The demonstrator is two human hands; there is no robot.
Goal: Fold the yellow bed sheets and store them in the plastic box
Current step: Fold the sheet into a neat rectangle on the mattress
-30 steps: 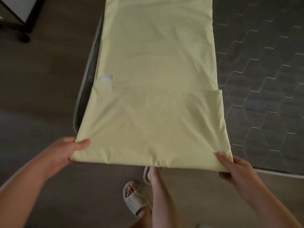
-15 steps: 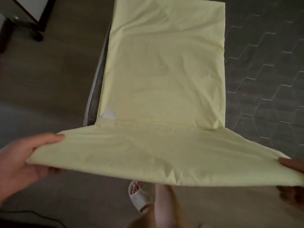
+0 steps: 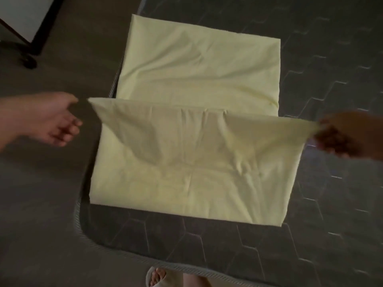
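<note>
A pale yellow bed sheet [image 3: 199,65] lies as a long folded strip on a dark grey mattress [image 3: 323,204]. Its near end is lifted and doubled back over the strip, and the raised edge stretches across the middle of the view. My left hand [image 3: 53,119] pinches the left corner of that edge. My right hand [image 3: 344,135] pinches the right corner. The fold line rests on the mattress near its front edge. No plastic box is in view.
The mattress has a hexagon quilt pattern and a corded rim [image 3: 97,243] curving round its near left corner. Dark floor lies to the left. A black-framed white panel on a caster [image 3: 29,23] stands at the top left. My foot in a slipper [image 3: 159,276] shows at the bottom.
Both hands have carried the near end of the sheet up and away, folding it over the strip. The hanging end now lies on the mattress.
</note>
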